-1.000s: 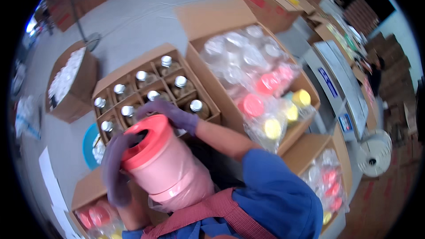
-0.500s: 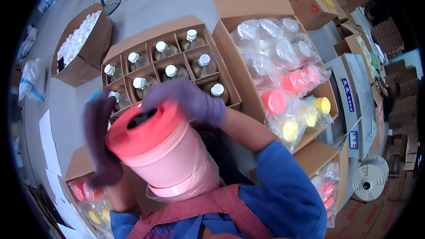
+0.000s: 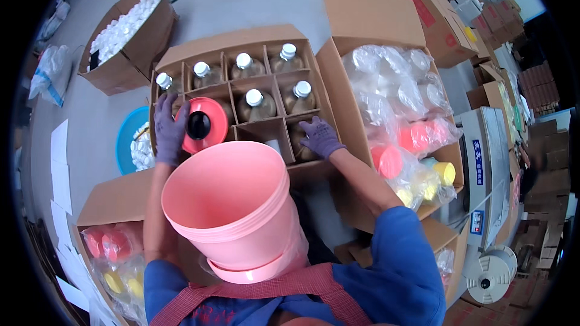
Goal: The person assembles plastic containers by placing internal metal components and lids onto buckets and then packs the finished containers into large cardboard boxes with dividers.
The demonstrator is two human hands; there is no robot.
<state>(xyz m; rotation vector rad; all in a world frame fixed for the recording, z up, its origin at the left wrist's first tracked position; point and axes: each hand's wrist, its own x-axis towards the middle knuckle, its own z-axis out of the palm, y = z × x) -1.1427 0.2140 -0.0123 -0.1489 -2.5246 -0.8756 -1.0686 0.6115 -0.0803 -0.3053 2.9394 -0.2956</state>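
Broadly, an open carton (image 3: 336, 93) on the right holds clear plastic-wrapped containers (image 3: 386, 81), some with red or yellow tops. Beside it sits a divided carton (image 3: 329, 122) with clear bottles (image 3: 258, 110) upright in its compartments. Nearer the person, a pink bucket (image 3: 260, 220) is between the forearms, mouth up, its pink inside showing. A blue basin (image 3: 125, 145) left of the divided carton contains small white pieces (image 3: 142, 150). Just past the bucket's far rim, over the carton's front left compartments, is a red lid (image 3: 215, 122) with a dark round centre; the gloved left hand (image 3: 168, 130) pinches its left edge between thumb and fingers. The gloved right hand (image 3: 321, 137) has its fingers spread and slightly curved over the front right compartment; whether they touch a bottle there cannot be told. Pale caps (image 3: 254, 97) top the bottles.
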